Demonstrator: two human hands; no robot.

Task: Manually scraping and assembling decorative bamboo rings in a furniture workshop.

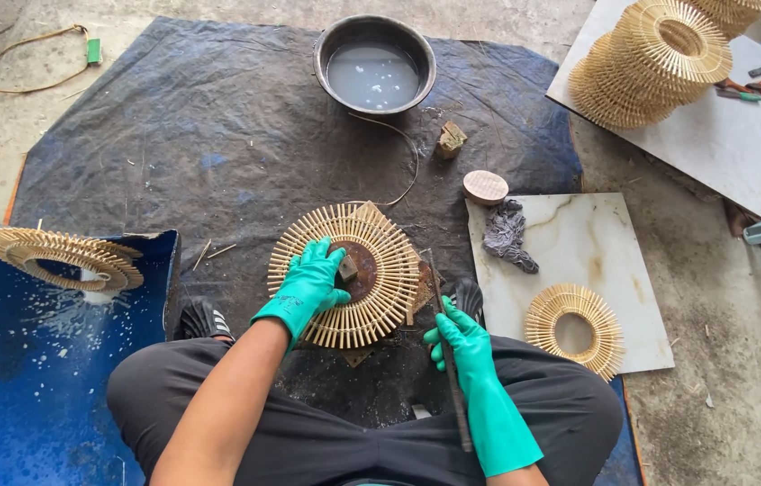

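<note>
Squatting over a dark tarp, gloved person. Right hand clenched round a long thin dark tool, just right of the round bamboo-stick wheel at the tarp's near edge. Left hand lies flat on the wheel, fingers loose, touching a small block at its rusty hub. Right of the wheel: marble tile bearing a smaller stick ring and grey rag. Beyond the wheel: metal basin of cloudy water.
</note>
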